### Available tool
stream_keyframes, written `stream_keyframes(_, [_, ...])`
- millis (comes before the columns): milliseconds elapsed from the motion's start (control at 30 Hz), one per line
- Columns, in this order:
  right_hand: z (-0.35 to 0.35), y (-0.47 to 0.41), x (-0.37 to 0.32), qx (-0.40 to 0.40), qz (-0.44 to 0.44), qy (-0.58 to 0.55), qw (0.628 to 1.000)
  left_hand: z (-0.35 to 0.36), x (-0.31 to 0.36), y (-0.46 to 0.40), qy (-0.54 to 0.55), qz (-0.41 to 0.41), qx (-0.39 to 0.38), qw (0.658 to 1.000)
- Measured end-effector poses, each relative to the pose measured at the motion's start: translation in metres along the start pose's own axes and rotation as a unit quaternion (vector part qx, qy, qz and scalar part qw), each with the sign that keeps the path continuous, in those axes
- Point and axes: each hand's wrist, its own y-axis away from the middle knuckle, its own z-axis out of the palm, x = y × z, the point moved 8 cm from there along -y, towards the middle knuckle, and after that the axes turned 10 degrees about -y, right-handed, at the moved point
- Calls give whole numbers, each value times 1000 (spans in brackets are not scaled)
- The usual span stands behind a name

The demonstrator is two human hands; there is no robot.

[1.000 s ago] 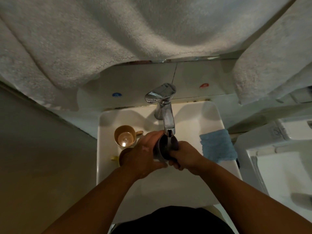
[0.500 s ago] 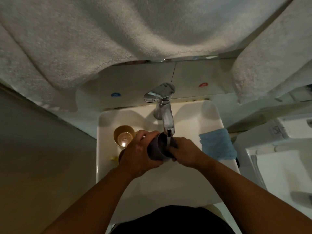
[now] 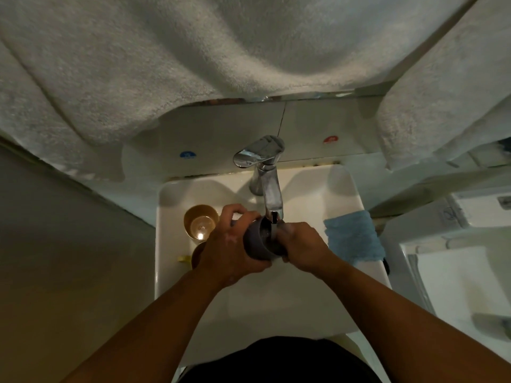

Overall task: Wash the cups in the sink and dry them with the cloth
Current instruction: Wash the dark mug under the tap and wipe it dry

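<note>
We are holding a grey cup over the sink, tipped so that its open mouth is facing up toward the tap, right beneath the spout. Our left hand is wrapping the cup's side and base, thumb curling underneath and fingers bending over the top. Our right hand is gripping the cup at its rim from the other side, fingers curling onto it; whether any are reaching inside, we cannot tell. A thin line of water seems to be running from the spout into the cup, though the dim light is making this hard to confirm.

Just left of our left hand a gold cup is standing upright in the basin, its inside catching a bright glint. A second brown cup is peeking out below it, mostly hidden behind our left wrist, with something small and yellow lying beside it.

A blue cloth is lying folded on the sink's right rim, near our right hand but apart from it.

Behind the tap, a blue sticker and a red sticker are sitting on the wall, left and right. White towels are hanging overhead, filling the top of the view. To the far right a white fixture is standing beside the sink.
</note>
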Motion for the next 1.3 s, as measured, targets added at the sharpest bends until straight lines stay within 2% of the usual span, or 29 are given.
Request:
stream_keyframes(33, [1,-1,1,10,10,-12,1000,-1,0,0,-3,0,12,1000])
stream_keyframes(67, [4,1,7,18,50,-106,993,-1,1,1,-11,1,21,1000])
stream_keyframes(133, [21,9,14,-10,128,-320,939,1,2,2,-23,-4,27,999])
stream_keyframes(167, [27,12,11,-35,137,-363,921,2,2,3,-23,-5,32,999])
stream_keyframes(200, [28,13,6,-50,129,-357,924,1,4,3,-23,0,40,999])
stream_keyframes(233, [24,10,2,-52,102,-312,943,0,5,3,-25,7,46,999])
stream_keyframes(300, [5,1,-6,-15,37,-126,991,1,5,3,-9,8,32,999])
stream_keyframes(333, [-1,-4,-6,-1,26,-39,999,2,4,3,3,7,22,1000])
stream_keyframes(400, [-2,-7,-6,14,27,22,999,6,1,3,17,4,16,1000])
stream_keyframes(433, [0,-5,-3,21,41,-22,999,7,0,2,19,-3,18,1000])
stream_keyframes(467, [3,-1,2,29,71,-119,990,8,-2,2,20,-10,21,1000])
stream_keyframes(533, [16,8,12,7,126,-310,942,12,-3,3,24,-15,21,999])
stream_keyframes(567, [20,11,16,-16,138,-357,924,15,-2,4,31,-9,11,999])
stream_keyframes(600, [21,12,19,-38,139,-348,926,20,0,4,39,-3,-10,999])
stream_keyframes(633, [20,11,20,-52,125,-295,946,24,2,5,45,6,-34,998])
stream_keyframes(700, [8,5,18,-34,76,-94,992,31,7,6,82,24,-86,993])
stream_keyframes(767, [-4,3,13,10,39,77,996,33,10,6,139,17,-120,983])
stream_keyframes(833, [-8,7,3,29,-21,137,990,33,7,4,154,-17,-120,981])
stream_keyframes(867, [-9,11,3,36,-34,91,995,33,4,4,153,-35,-115,981])
stream_keyframes(900, [-12,14,7,47,-14,-27,998,33,2,3,144,-46,-107,983])
stream_keyframes(933, [-10,20,11,52,30,-208,976,34,0,3,126,-52,-102,985])
stream_keyframes(967, [2,25,17,35,97,-375,921,35,0,4,105,-55,-95,988])
stream_keyframes(1000, [10,27,16,17,122,-436,891,35,2,4,85,-54,-83,991])
stream_keyframes(1067, [19,24,13,22,109,-413,904,34,10,4,70,-44,-50,995])
stream_keyframes(1133, [13,18,16,82,100,-402,907,32,17,6,81,-39,-30,996])
stream_keyframes(1200, [13,15,21,89,113,-464,874,33,14,5,103,-31,-47,993])
stream_keyframes(1300, [20,19,32,63,126,-539,830,33,5,5,122,-11,-123,985])
